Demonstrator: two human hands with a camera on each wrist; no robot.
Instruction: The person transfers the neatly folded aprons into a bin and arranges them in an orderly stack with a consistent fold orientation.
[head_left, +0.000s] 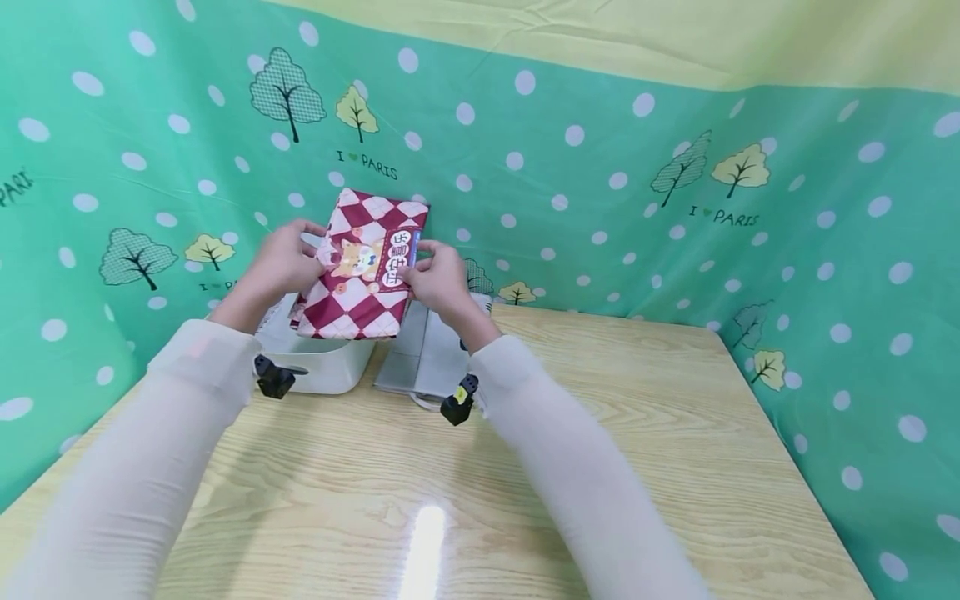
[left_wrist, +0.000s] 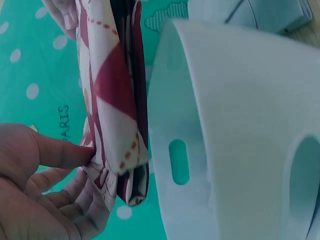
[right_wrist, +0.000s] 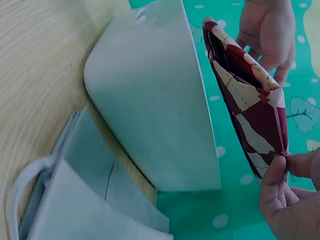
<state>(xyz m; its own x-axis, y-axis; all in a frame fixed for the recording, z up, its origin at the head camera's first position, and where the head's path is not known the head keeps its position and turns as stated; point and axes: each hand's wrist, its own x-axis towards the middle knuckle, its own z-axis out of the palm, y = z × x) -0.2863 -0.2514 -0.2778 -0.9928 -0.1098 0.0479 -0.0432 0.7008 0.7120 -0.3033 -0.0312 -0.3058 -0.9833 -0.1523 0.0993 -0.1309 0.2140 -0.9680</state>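
Note:
Both hands hold a folded cloth (head_left: 363,267) with dark red and cream diamonds, a cartoon dog and a lettered panel, raised over a white plastic bin (head_left: 322,371). My left hand (head_left: 285,265) pinches its left edge between thumb and fingers. At the opposite edge my right hand (head_left: 442,283) grips it, thumb on the printed front. Seen edge-on in the left wrist view, the folded cloth (left_wrist: 112,95) shows several layers with a dark inside, beside the rim of the bin (left_wrist: 192,100). In the right wrist view, thumb and fingers pinch a lower corner of the cloth (right_wrist: 260,110).
Right of the bin lies a grey folded bag (head_left: 435,354) with a pale strap, on the wooden table (head_left: 600,450). A green dotted curtain (head_left: 570,183) hangs close behind. Black wrist cameras (head_left: 459,402) jut below both sleeves.

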